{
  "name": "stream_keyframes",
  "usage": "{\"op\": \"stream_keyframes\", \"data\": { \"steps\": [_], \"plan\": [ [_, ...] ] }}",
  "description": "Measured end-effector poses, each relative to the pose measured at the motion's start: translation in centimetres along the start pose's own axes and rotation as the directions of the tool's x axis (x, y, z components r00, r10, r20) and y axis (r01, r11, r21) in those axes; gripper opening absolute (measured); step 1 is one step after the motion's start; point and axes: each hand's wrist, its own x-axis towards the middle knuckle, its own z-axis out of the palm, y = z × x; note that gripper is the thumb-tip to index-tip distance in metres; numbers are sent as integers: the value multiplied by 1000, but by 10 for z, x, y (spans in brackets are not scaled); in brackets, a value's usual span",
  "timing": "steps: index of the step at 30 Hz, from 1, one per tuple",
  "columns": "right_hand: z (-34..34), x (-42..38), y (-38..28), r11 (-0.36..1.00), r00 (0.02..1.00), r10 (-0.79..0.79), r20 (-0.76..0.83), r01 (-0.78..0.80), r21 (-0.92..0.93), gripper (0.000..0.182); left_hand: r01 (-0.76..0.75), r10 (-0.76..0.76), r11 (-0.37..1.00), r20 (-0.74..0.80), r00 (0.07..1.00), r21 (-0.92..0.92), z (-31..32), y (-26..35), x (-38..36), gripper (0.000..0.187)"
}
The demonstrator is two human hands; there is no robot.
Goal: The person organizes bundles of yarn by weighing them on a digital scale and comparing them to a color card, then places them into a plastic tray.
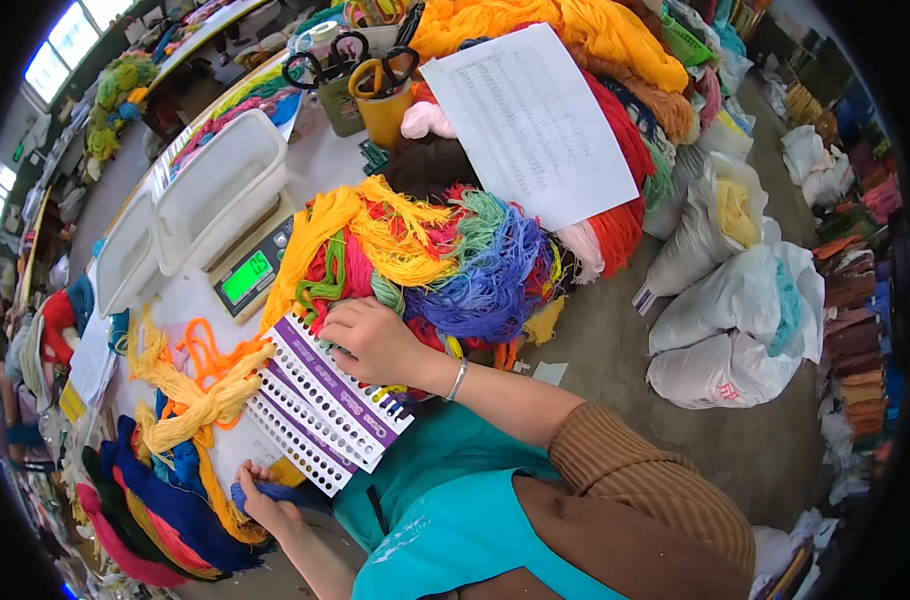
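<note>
My left hand point(267, 500) is closed around a bundle of blue thread point(300, 494) at the table's near edge, beside yellow and orange skeins. My right hand point(367, 338) lies at the upper edge of the white-and-purple punched thread cards point(320, 400), its fingers bent down against the mixed thread. What those fingertips pinch, if anything, is hidden. The cards overlap, with rows of round holes and short thread ends at one edge. Right beyond this hand sits a large heap of yellow, red, green and blue thread point(495, 270).
A scale point(247, 278) with a lit green display stands beside white plastic trays point(225, 185). Scissors point(380, 75) stand in cups behind. A printed sheet point(535, 125) rests on red and orange yarn. Stuffed plastic bags point(730, 320) sit on the floor at right.
</note>
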Motion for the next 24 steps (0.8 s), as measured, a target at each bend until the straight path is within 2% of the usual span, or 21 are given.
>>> {"op": "stream_keyframes", "data": {
  "steps": [11, 24],
  "plan": [
    [1, 0, 1, 1000, 1000, -3, -15, 3, 0, 17, -11, 11, 1000, -42, 999, 7, 2, 0, -1, 15],
    [0, 1, 0, 1000, 1000, 0, -5, 0, -3, 19, -56, 57, 996, -13, 998, 73, 3, -3, -3, 18]
  ]
}}
